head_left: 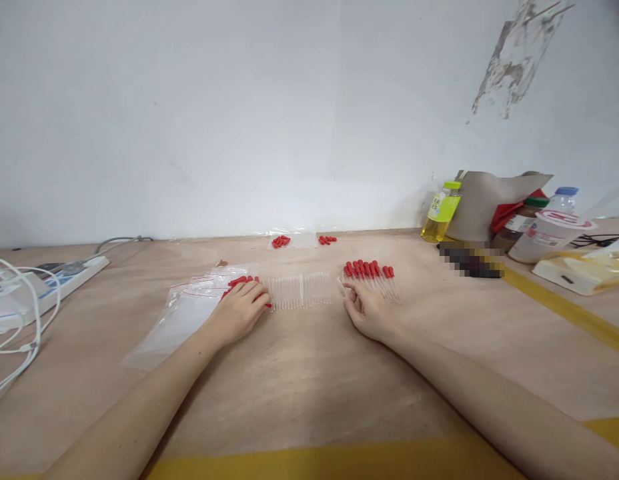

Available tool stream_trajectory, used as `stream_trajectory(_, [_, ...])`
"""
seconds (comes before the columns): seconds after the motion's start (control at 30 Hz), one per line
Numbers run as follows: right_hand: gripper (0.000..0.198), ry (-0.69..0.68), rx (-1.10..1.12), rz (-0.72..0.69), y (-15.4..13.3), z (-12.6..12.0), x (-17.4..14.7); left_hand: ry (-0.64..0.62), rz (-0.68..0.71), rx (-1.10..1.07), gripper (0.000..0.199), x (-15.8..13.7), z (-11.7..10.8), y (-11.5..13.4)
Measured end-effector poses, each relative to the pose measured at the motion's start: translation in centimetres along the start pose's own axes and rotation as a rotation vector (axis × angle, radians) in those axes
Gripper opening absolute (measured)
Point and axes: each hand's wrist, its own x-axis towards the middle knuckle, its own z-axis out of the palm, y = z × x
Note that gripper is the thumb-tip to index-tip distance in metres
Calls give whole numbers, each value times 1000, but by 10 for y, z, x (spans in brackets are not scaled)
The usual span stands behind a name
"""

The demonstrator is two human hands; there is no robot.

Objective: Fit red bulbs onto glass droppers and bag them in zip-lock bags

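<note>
My left hand (245,303) lies over a pile of red rubber bulbs (242,281) on a clear zip bag (182,313). Its fingers curl down, with a red bulb at the thumb side; the grip is partly hidden. A row of thin clear dropper tubes (299,291) lies side by side between my hands. My right hand (367,310) is closed, pinching one clear tube (341,287) at the row's right end. Just beyond it lie several droppers with red bulbs (362,269) fitted on their tubes.
Small groups of red bulbs (280,242) and a clear bag (302,239) lie by the wall. Left stands a power strip (84,273) with white cables (37,320). At right are a yellow drink bottle (442,212), a plastic cup (544,237) and a tissue pack (579,272).
</note>
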Motion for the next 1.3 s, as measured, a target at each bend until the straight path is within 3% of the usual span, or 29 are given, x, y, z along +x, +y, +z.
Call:
stream_trajectory(0.13, [24,3,-68,-22,-3,-1,-2,121,-70,-264,11,3,0,26])
stream_trajectory(0.23, [24,-24,-49,-83,-9,-2,-4,97,-213,-532,10,8,7,59])
stream_trajectory(0.37, [24,-11,26,-121,-18,-1,-7,40,-257,-725,16,15,18,84])
stream_trajectory(0.63, [21,-170,-6,-249,-28,-7,-10,23,-277,-805,19,20,17,79])
stream_trajectory(0.97, [21,-181,8,-361,-24,-6,-10,-9,-306,-865,19,20,15,81])
stream_trajectory(1.3, [24,-178,-38,-461,-20,-6,-7,-45,-270,-755,20,17,15,82])
